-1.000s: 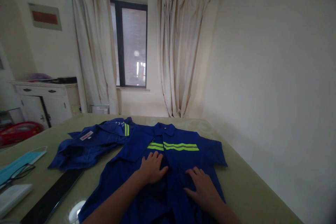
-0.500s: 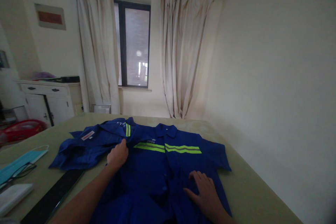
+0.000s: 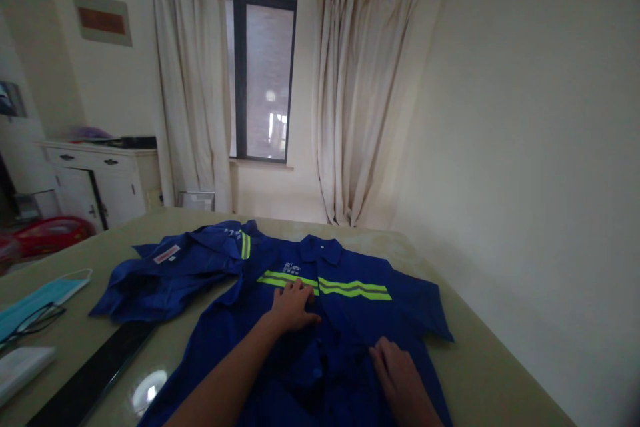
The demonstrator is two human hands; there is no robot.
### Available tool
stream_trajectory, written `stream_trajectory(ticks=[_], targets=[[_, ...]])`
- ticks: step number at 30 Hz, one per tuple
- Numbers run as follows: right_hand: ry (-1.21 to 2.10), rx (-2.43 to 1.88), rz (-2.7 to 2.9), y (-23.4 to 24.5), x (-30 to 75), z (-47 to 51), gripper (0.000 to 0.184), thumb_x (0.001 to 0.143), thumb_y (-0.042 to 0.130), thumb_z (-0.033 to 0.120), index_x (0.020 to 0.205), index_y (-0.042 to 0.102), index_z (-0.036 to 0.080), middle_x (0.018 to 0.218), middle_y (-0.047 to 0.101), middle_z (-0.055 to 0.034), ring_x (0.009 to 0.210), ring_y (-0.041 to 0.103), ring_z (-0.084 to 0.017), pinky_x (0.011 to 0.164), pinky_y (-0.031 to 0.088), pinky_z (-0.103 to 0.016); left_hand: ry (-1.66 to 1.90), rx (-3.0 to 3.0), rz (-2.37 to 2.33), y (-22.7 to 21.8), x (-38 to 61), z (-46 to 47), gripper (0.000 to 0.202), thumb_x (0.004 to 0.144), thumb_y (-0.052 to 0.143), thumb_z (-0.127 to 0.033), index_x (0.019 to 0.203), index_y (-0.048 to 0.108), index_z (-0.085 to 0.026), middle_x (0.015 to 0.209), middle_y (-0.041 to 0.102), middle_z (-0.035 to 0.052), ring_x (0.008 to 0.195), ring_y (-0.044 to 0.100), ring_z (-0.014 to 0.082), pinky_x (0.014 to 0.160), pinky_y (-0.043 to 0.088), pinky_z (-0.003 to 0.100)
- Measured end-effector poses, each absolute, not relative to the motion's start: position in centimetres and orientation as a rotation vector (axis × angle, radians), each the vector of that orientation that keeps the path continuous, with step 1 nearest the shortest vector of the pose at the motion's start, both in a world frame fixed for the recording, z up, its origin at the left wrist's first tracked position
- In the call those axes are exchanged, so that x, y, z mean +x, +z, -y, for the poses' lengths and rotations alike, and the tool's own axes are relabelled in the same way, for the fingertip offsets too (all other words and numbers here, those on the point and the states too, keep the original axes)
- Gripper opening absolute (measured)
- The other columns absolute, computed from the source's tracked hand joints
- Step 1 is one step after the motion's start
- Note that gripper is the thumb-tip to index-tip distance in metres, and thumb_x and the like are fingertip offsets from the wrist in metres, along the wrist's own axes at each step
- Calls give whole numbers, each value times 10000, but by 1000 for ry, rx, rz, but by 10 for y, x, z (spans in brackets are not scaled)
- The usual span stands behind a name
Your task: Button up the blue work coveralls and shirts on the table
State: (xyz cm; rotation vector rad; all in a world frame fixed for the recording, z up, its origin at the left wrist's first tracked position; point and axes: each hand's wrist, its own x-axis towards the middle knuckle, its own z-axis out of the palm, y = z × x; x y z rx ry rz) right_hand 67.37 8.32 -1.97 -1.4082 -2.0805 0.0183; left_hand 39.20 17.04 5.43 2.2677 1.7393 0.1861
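Observation:
A blue short-sleeved work shirt point(image 3: 360, 260) with yellow-green reflective stripes lies spread on the table, collar toward the far side. My left hand point(image 3: 293, 307) is over its chest, just below the stripe, thumb apart from the fingers and nothing in them. On the lower right front is my right hand point(image 3: 397, 370), its fingers curled together at the cloth. Between my hands the front placket is rumpled and partly open. Left of the shirt, a second bunched blue garment point(image 3: 185, 273) has a white and red label and a short reflective stripe.
At the table's point(image 3: 480, 373) left side lie a light-blue face mask point(image 3: 45, 297), glasses point(image 3: 37, 320), a white box-like object point(image 3: 23, 370) and a long black flat object point(image 3: 93, 377). A wall point(image 3: 540, 180) borders the right side. A white cabinet point(image 3: 100, 180) stands beyond.
My left hand has left the shirt's left edge near the second garment and moved right onto the chest, opening. My right hand's fingers have drawn together. The view has shifted slightly.

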Motion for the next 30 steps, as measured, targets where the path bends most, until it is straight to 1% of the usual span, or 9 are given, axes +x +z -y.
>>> stream_trajectory(ticks=[3,6,9,12,17,22,24,27,30], targets=[[255,-1432,1959,-8,672,-80,482,1054,322,578,779,541,247,737,638,-2,676,612,-180,656,433,-287,160,2277,-1708,55,396,-172,234,841,656,-488,925,690,-272,1210,646,71,1201,584,350,977,438,594],[423,-1445,1828,6,671,-77,486,1011,391,624,742,523,241,694,604,14,645,587,-171,625,445,-264,162,2321,-1675,56,399,-170,134,894,608,-361,914,682,-250,1147,683,72,1140,630,314,974,465,530],[440,-1446,1671,17,675,-74,501,964,431,665,722,527,238,668,579,18,636,570,-176,613,452,-257,225,2373,-1673,62,400,-170,128,935,549,-273,985,659,-232,1168,688,90,1160,624,289,985,471,439],[395,-1476,1526,23,683,-73,508,928,449,692,725,550,238,656,576,16,627,567,-182,611,457,-260,336,2364,-1747,71,397,-173,170,985,473,-252,1072,616,-221,1144,700,112,1171,622,296,967,469,417],[362,-1532,1366,29,695,-75,511,871,478,721,768,595,235,699,640,-13,671,613,-213,643,485,-283,592,2178,-1953,93,378,-192,148,1021,443,-295,1050,572,-228,897,729,77,876,714,283,742,494,356],[361,-1550,1284,25,703,-78,523,840,478,738,749,585,234,669,606,-20,661,612,-220,644,504,-294,1128,1879,-2198,162,334,-223,208,1036,420,-278,877,532,-205,838,691,58,827,687,216,711,478,296],[380,-1556,1298,19,706,-80,522,844,476,734,746,590,234,672,603,-22,659,615,-218,642,508,-294,1430,1720,-2302,207,312,-225,265,1067,317,-294,964,527,-170,890,670,83,870,663,216,749,494,318],[410,-1551,1325,10,708,-82,517,854,477,727,765,611,235,699,630,-32,682,633,-222,651,519,-296,1922,1513,-2391,271,281,-212,349,1097,165,-313,1231,413,-108,1147,600,118,1078,585,204,919,475,369],[433,-1565,1325,4,708,-85,519,848,483,733,767,617,239,707,650,-40,690,649,-230,659,527,-301,2279,1480,-2335,299,256,-199,394,1105,155,-413,1291,400,-166,1182,575,65,1110,563,176,979,446,362]])
